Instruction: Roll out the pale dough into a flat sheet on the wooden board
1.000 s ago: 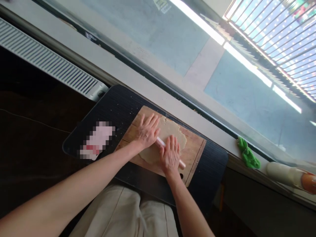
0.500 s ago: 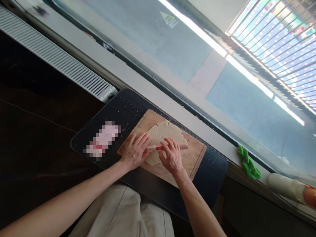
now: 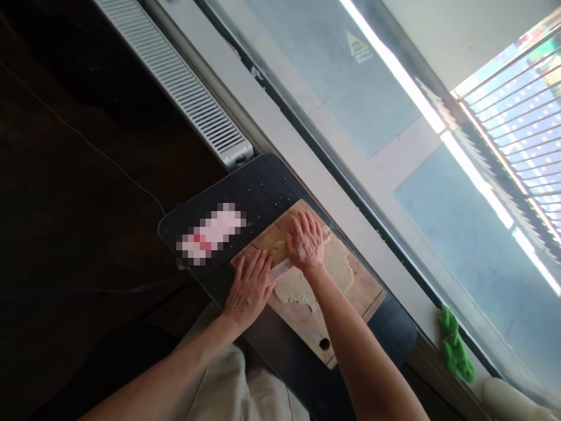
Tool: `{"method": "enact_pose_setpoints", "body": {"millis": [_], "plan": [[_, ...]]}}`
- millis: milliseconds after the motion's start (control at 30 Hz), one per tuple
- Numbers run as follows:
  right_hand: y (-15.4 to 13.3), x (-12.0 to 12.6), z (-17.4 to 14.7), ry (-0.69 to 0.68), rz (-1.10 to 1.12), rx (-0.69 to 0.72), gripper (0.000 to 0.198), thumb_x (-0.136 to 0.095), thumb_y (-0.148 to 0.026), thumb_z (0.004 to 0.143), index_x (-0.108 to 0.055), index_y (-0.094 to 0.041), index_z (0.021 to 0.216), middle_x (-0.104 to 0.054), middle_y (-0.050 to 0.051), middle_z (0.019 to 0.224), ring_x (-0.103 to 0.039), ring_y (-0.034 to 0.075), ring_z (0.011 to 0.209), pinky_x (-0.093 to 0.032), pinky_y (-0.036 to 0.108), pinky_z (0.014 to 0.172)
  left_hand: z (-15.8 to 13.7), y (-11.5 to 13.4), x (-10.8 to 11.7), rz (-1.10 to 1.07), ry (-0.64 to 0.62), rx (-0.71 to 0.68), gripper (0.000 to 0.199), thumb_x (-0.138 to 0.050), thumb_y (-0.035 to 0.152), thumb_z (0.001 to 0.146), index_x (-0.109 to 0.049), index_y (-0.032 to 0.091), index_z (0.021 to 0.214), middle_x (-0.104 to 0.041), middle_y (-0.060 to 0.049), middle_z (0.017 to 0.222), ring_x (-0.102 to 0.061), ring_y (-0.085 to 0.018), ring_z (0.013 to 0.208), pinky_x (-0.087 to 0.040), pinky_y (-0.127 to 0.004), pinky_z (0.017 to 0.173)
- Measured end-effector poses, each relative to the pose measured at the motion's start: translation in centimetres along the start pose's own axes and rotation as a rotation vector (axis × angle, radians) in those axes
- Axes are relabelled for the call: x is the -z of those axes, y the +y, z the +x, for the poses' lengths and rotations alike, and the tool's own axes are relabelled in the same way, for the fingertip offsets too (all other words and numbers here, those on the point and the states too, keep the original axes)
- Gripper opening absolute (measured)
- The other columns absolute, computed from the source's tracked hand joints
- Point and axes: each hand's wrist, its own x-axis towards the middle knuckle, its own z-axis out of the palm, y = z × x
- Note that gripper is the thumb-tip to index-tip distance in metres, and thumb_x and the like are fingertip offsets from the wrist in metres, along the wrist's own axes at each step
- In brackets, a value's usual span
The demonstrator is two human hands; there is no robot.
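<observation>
A table [image 3: 258, 181] bears a board [image 3: 313, 330] and a blurred item [image 3: 219, 227], seemingly pink.

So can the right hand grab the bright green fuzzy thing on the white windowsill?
Probably, with a stretch: nothing seems to block the green fuzzy thing, though the right hand would first have to leave the slim pale rolling pin.

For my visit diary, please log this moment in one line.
left grip: on rolling pin; right grip: on rolling pin; dough: flattened on board
</observation>
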Motion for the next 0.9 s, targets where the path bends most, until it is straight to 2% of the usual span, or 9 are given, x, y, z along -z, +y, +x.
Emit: {"method": "enact_pose_setpoints", "body": {"millis": [67,133,333,400,467,567,767,833,900], "plan": [[0.7,0.4,-2.1,-0.001,-0.021,-0.008,0.045,-0.046,-0.026,0.086,-0.049,-0.017,0.13,-0.039,0.009,0.146,-0.025,0.025,0.14,-0.017,0.046,0.116,-0.3,0.2,0.0,-0.02,-0.001,-0.01,0.053,-0.044,0.031,0.091,-0.04,0.01,0.14,-0.031,-0.015,0.151,-0.02,-0.028,0.143,-0.014,-0.055,0.117],[0.8,0.2,-2.1,0.022,-0.023,-0.001,0.045,-0.048,-0.026,0.084,-0.05,-0.017,0.128,-0.04,0.01,0.145,-0.025,0.027,0.14,-0.015,0.05,0.116,-0.2,0.1,0.0,-0.024,0.011,-0.011,0.054,-0.044,0.033,0.091,-0.04,0.01,0.14,-0.031,-0.016,0.151,-0.021,-0.029,0.143,-0.013,-0.056,0.116],[-1.6,-1.0,4.3,-0.027,0.014,0.103,0.051,-0.048,-0.033,0.088,-0.043,-0.014,0.135,-0.04,0.012,0.145,-0.024,0.026,0.14,-0.015,0.046,0.116,1.0,-0.8,-0.4,-0.023,0.068,0.009,0.06,-0.044,0.037,0.091,-0.036,0.006,0.142,-0.033,-0.02,0.149,-0.023,-0.033,0.142,-0.016,-0.06,0.113],[-1.3,-0.6,3.1,-0.05,0.02,0.126,0.05,-0.048,-0.033,0.089,-0.044,-0.014,0.135,-0.039,0.012,0.145,-0.023,0.025,0.141,-0.018,0.044,0.116,0.9,-0.6,-0.3,-0.025,0.053,0.008,0.06,-0.044,0.037,0.091,-0.035,0.005,0.141,-0.032,-0.021,0.149,-0.022,-0.033,0.142,-0.016,-0.059,0.114],[-0.3,0.0,0.4,-0.051,0.017,0.13,0.047,-0.048,-0.033,0.088,-0.047,-0.016,0.131,-0.039,0.011,0.146,-0.023,0.025,0.14,-0.02,0.044,0.115,0.8,-0.2,-0.1,-0.026,0.023,0.005,0.061,-0.044,0.038,0.091,-0.036,0.004,0.141,-0.029,-0.021,0.151,-0.02,-0.032,0.143,-0.015,-0.057,0.115],[0.9,0.4,-2.2,-0.071,0.002,0.153,0.044,-0.05,-0.032,0.084,-0.053,-0.018,0.126,-0.042,0.009,0.144,-0.025,0.026,0.139,-0.017,0.046,0.115,0.8,0.0,0.0,-0.037,-0.002,0.001,0.063,-0.043,0.042,0.091,-0.037,0.004,0.141,-0.027,-0.02,0.151,-0.02,-0.032,0.143,-0.013,-0.056,0.115],[-1.4,-0.8,4.2,-0.086,0.021,0.201,0.056,-0.052,-0.028,0.081,-0.045,-0.015,0.135,-0.037,0.011,0.147,-0.022,0.026,0.141,-0.011,0.046,0.117,1.9,-0.6,-0.5,-0.071,0.065,0.054,0.06,-0.04,0.043,0.092,-0.035,0.01,0.142,-0.035,-0.018,0.149,-0.025,-0.03,0.141,-0.012,-0.059,0.114],[-1.5,-0.7,4.1,-0.085,0.025,0.206,0.054,-0.05,-0.028,0.083,-0.044,-0.014,0.135,-0.037,0.011,0.147,-0.021,0.025,0.141,-0.013,0.044,0.117,2.0,-0.5,-0.3,-0.073,0.069,0.054,0.061,-0.042,0.041,0.092,-0.034,0.009,0.143,-0.035,-0.018,0.149,-0.024,-0.031,0.142,-0.014,-0.058,0.114],[-0.8,-0.3,1.9,-0.082,0.013,0.202,0.051,-0.048,-0.029,0.084,-0.046,-0.015,0.133,-0.038,0.01,0.147,-0.022,0.025,0.141,-0.016,0.043,0.116,1.8,-0.2,0.0,-0.073,0.052,0.044,0.063,-0.045,0.04,0.09,-0.034,0.008,0.143,-0.032,-0.019,0.15,-0.022,-0.032,0.142,-0.014,-0.057,0.114]]}}
